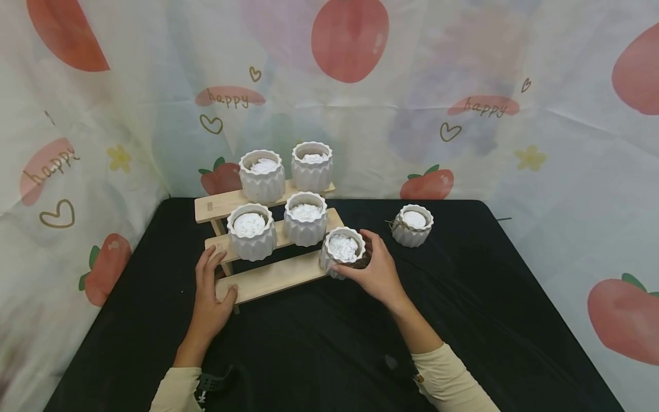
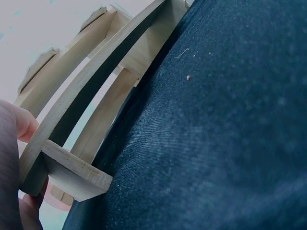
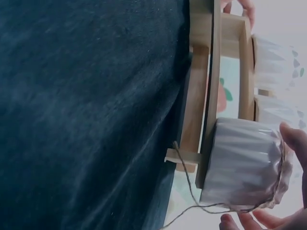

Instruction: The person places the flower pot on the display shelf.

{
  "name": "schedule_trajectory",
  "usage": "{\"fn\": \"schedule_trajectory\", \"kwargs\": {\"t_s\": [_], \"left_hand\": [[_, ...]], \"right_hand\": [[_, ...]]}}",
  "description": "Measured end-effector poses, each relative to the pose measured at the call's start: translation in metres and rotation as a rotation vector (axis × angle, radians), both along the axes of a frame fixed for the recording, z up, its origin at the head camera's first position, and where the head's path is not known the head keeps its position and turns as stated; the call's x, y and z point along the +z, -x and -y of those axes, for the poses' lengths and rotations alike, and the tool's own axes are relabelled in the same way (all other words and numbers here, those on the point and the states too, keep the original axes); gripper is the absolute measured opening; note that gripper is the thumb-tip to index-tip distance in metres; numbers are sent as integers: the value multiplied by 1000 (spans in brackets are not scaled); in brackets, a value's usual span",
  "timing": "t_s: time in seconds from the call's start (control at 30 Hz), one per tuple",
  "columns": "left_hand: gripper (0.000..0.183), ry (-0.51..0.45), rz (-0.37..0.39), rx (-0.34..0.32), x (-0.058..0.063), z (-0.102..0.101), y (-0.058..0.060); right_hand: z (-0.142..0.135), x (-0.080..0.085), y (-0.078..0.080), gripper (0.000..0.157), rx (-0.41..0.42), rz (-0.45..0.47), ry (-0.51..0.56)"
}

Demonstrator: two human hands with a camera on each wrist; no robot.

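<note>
A three-step wooden stand (image 1: 273,278) stands on the black cloth. My left hand (image 1: 211,294) grips its left end, thumb at the lowest step and fingers reaching toward the middle one. In the left wrist view part of that hand (image 2: 24,124) wraps the end of the board. At the right end of the lowest step, my right hand (image 1: 378,272) holds a white ribbed flowerpot (image 1: 344,252) with white filling. The right wrist view has the pot (image 3: 244,163) on the board between thumb and fingers, twine around its rim with loose ends trailing.
Two similar pots (image 1: 252,234) sit on the middle step and two more (image 1: 262,177) on the top step. Another pot (image 1: 412,226) with twine stands on the black cloth (image 1: 463,297) to the right. A patterned curtain (image 1: 391,131) hangs behind the table.
</note>
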State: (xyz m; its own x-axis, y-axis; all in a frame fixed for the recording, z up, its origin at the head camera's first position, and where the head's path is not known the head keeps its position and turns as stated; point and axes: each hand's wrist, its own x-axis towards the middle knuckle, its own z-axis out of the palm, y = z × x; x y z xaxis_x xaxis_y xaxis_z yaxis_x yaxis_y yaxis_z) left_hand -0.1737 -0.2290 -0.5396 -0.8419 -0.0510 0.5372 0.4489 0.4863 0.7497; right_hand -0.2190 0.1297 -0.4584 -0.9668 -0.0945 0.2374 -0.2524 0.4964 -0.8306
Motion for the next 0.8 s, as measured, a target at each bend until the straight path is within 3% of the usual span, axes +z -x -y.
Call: {"fn": "schedule_trajectory", "kwargs": {"t_s": [0.47, 0.63, 0.8], "left_hand": [[82, 7, 12, 13, 1, -1, -1], [81, 2, -18, 4, 1, -1, 0], [81, 6, -29, 3, 1, -1, 0]], "right_hand": [[-17, 3, -6, 93, 10, -36, 51], [-26, 2, -6, 71, -26, -91, 121], [-41, -4, 0, 49, -130, -113, 141]]}}
